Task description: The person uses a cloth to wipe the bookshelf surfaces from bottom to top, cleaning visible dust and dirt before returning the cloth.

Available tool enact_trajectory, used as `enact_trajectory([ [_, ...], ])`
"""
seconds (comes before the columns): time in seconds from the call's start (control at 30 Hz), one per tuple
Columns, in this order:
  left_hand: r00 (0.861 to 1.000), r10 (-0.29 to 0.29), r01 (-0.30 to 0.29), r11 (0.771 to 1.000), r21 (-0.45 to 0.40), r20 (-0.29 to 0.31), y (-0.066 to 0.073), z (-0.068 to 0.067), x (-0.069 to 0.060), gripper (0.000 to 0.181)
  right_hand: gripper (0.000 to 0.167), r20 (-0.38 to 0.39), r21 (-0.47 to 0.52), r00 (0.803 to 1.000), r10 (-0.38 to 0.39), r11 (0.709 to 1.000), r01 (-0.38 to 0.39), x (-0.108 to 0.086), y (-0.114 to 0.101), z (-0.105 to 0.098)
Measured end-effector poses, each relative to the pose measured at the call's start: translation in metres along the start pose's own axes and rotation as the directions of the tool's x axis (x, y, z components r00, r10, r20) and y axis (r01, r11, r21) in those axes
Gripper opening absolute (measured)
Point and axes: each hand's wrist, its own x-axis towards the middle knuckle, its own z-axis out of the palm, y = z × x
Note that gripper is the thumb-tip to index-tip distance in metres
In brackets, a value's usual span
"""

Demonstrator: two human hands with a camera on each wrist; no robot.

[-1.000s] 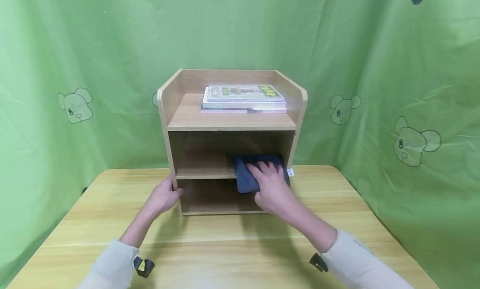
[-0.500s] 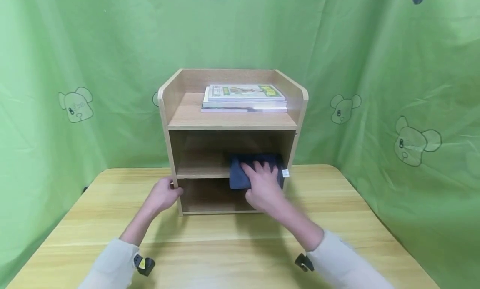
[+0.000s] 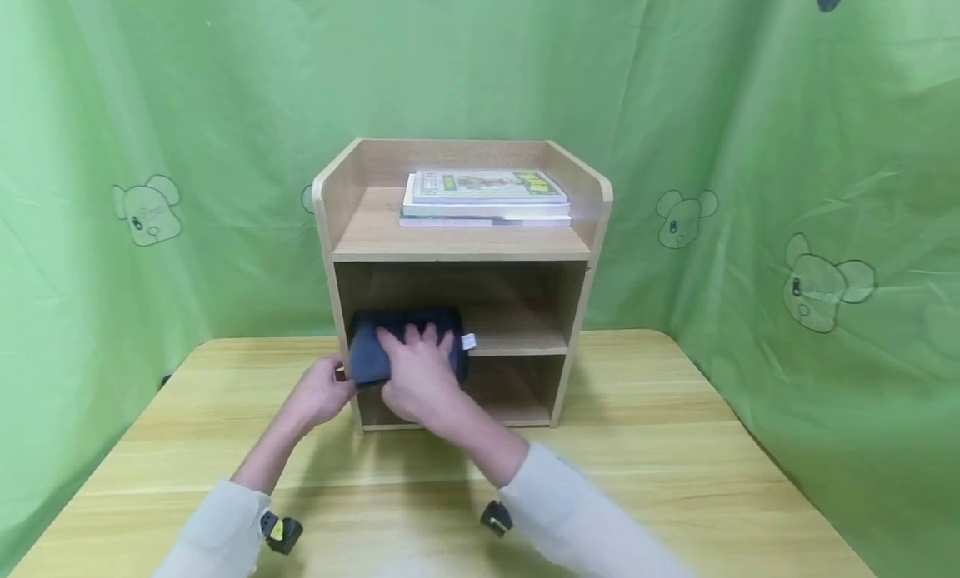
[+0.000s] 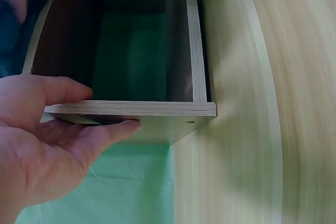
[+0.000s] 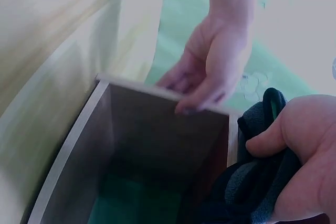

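Observation:
A small wooden shelf unit (image 3: pixel 459 256) stands on the table. My left hand (image 3: pixel 318 392) pinches the front edge of its left side panel, thumb inside and fingers outside; the left wrist view shows this hand (image 4: pixel 52 135) on the panel (image 4: pixel 157 109). My right hand (image 3: pixel 422 378) holds a folded dark blue cloth (image 3: pixel 369 355) with a white tag (image 3: pixel 468 341). The cloth lies over the front left of the middle shelf and hangs over its edge. In the right wrist view, my right thumb and palm (image 5: pixel 307 156) grip the bunched cloth (image 5: pixel 247 182).
A stack of several books (image 3: pixel 486 199) lies on the top board. The bottom compartment (image 3: pixel 517 391) is open to the front. A pale wooden table (image 3: pixel 645 461) bears the unit. Green curtains (image 3: pixel 247 103) with bear drawings hang behind and at both sides.
My right hand has moved the cloth leftward along the middle shelf, from its right end to its left end. My left hand stays on the left panel.

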Motion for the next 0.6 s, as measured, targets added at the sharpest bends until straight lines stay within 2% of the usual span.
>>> enact_trajectory([
  [0.13,0.995,0.095,-0.093,0.994,0.050,-0.031,-0.002,-0.001,-0.002,0.028,0.079,0.021,-0.028,1.000,0.010,1.000,-0.010,0.004,-0.019,0.006],
  [0.2,0.992,0.123,-0.120,0.991,0.062,-0.041,-0.003,-0.001,-0.002,0.027,0.079,0.035,-0.045,0.999,0.018,0.999,-0.016,0.003,-0.023,0.008],
  [0.27,0.993,0.107,-0.105,0.993,0.050,-0.041,-0.003,-0.002,-0.002,0.024,0.080,0.050,-0.047,0.999,0.011,0.999,-0.009,0.000,-0.022,0.008],
  [0.43,1.000,0.017,-0.016,1.000,0.016,-0.015,-0.001,-0.001,-0.001,0.024,0.083,0.064,-0.010,0.997,-0.054,0.998,0.055,-0.010,-0.011,0.005],
  [0.6,1.000,0.002,-0.002,1.000,-0.005,0.013,-0.001,-0.001,0.000,0.028,0.087,0.088,0.042,0.990,-0.109,0.993,0.106,-0.023,0.009,-0.002],
])
